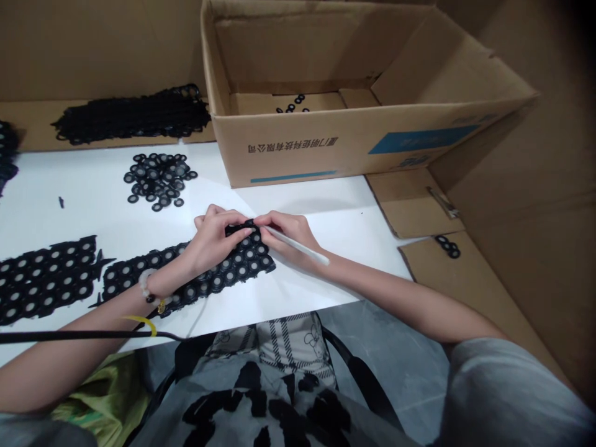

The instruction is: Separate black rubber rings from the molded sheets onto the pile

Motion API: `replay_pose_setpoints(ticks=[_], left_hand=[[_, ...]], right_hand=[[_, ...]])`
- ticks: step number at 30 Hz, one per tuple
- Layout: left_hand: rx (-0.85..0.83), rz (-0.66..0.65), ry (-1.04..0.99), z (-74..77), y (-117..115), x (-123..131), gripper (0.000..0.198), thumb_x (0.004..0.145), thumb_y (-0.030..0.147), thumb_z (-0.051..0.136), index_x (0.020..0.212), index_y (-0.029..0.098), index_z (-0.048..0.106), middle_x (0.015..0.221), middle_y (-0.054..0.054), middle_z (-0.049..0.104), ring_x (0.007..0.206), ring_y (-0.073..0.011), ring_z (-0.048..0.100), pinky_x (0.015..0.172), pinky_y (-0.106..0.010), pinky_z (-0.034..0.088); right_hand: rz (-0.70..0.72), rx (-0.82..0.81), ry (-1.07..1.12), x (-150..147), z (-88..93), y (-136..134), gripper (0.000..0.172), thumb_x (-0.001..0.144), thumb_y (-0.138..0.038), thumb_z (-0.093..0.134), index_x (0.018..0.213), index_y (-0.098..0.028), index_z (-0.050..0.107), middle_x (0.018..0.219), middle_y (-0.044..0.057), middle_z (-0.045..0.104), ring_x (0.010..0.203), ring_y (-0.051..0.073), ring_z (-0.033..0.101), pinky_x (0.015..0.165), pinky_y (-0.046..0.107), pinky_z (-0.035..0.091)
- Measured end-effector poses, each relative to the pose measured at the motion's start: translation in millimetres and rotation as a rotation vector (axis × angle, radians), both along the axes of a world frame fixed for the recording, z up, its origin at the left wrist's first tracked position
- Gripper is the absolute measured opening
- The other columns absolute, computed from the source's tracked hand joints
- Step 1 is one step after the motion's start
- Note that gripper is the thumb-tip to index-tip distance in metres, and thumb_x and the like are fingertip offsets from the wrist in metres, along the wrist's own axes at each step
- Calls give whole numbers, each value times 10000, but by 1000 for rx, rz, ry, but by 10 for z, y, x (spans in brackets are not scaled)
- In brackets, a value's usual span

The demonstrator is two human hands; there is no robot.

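Observation:
A black rubber sheet (pixel 228 264) with rows of round grey-centred rings lies on the white table in front of me. My left hand (pixel 218 233) grips its far edge, thumb on top and fingers curled around the rim. Close beside it, my right hand (pixel 289 234) is closed on a slim white pen-like tool (pixel 300 247), its back end pointing toward my forearm. The right fingertips meet the sheet's far right corner; the tool's tip is hidden there. Beyond my left hand sits a pile of loose black rings (pixel 161 177).
Another ringed black sheet (pixel 46 276) lies at the left. A stack of black sheets (pixel 135 115) rests on cardboard at the back. The large cardboard box (pixel 298 146) holds several loose rings. More rings (pixel 447 247) lie on cardboard at right. A black cable (pixel 88 336) crosses the lower left.

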State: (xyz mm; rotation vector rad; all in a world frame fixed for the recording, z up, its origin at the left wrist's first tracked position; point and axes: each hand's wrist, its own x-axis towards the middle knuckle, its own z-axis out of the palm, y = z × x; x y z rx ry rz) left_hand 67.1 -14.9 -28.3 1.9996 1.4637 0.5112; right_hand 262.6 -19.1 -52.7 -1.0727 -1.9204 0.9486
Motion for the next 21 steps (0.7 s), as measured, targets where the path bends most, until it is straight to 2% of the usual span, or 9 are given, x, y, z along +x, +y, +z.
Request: replay_pose_setpoints(ticks=[4, 7, 10, 12, 14, 17, 21], left_hand=[[14, 23, 39, 10, 55, -69, 233, 827, 410, 634, 953, 234, 720, 990, -28, 744, 986, -255, 585, 920, -412, 372], [-46, -4, 28, 52, 122, -157, 261, 806, 458, 643, 909, 235, 732, 951, -19, 753, 920, -239, 623, 879, -375, 411], [-154, -70, -64, 77, 167, -222, 257, 812, 457, 626, 830, 224, 731, 866, -5, 754, 815, -203, 641, 785, -317, 443], [-151, -58, -79, 65, 171, -236, 254, 806, 452, 634, 822, 218, 732, 853, -6, 753, 796, -196, 643, 768, -308, 445], [-97, -36, -51, 34, 161, -235, 255, 806, 457, 639, 837, 224, 738, 879, -10, 755, 834, -204, 642, 793, -316, 443], [-59, -47, -7, -12, 141, -234, 254, 792, 474, 655, 869, 251, 749, 901, -8, 753, 887, -221, 628, 815, -332, 441], [-58, -42, -8, -46, 125, -236, 220, 774, 435, 676, 888, 264, 755, 918, -14, 754, 907, -235, 616, 839, -359, 438]], right_hand=[[-88, 0, 31, -3, 10, -22, 157, 866, -246, 565, 918, -189, 701, 814, 10, 724, 683, 115, 635, 657, 249, 478], [-127, -32, 76, 4, 27, -38, 143, 855, -257, 593, 911, -196, 711, 831, 14, 735, 699, 125, 649, 658, 260, 487], [-147, -102, 214, 24, 42, -26, 158, 843, -314, 634, 895, -183, 704, 848, 37, 740, 729, 145, 674, 671, 280, 520], [-153, -107, 315, 35, 52, -7, 179, 832, -339, 653, 893, -176, 696, 869, 48, 740, 766, 156, 690, 705, 296, 545], [-139, -70, 348, 38, 62, 10, 169, 814, -324, 676, 898, -178, 693, 879, 44, 739, 791, 156, 695, 741, 301, 555], [-55, -35, 260, 31, 66, 19, 115, 796, -279, 692, 867, -190, 707, 859, 29, 739, 792, 146, 690, 746, 286, 551], [32, -90, 189, 26, 54, 21, 94, 812, -268, 674, 847, -195, 724, 881, 28, 746, 821, 144, 690, 753, 279, 543]])
